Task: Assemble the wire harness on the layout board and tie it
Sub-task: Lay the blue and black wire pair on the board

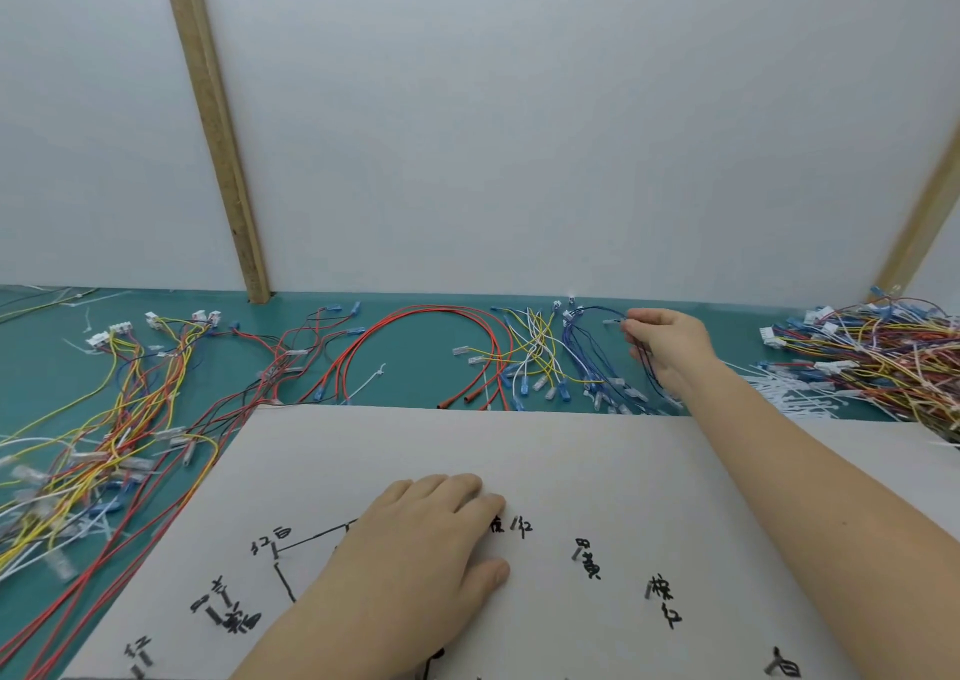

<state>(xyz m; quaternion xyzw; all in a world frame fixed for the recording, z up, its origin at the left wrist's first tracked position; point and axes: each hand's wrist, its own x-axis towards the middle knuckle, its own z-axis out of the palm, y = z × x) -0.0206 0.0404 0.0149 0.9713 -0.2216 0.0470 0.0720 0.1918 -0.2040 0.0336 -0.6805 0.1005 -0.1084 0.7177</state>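
Since the blue wires (597,362) beyond the layout board (597,450) look limp and tangle-prone, the right hand (665,341) pinches one near its end, while the left hand (431,539) lies flat on the board.

The teal surface (410,346) carries the layout board (597,450) at lower centre. Loose wire bundles (93,435) lie at left, red wires (415,346) at centre, and cable ties (795,393) at right.

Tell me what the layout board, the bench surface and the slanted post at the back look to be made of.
Layout board: looks like matte grey cardboard or paperboard, flat and dull, with handwritten ink marks.
Bench surface: smooth teal mat, perhaps rubber or vinyl, with a faint sheen.
Slanted post: looks like pressed wood or particle board, tan and speckled, unpainted.
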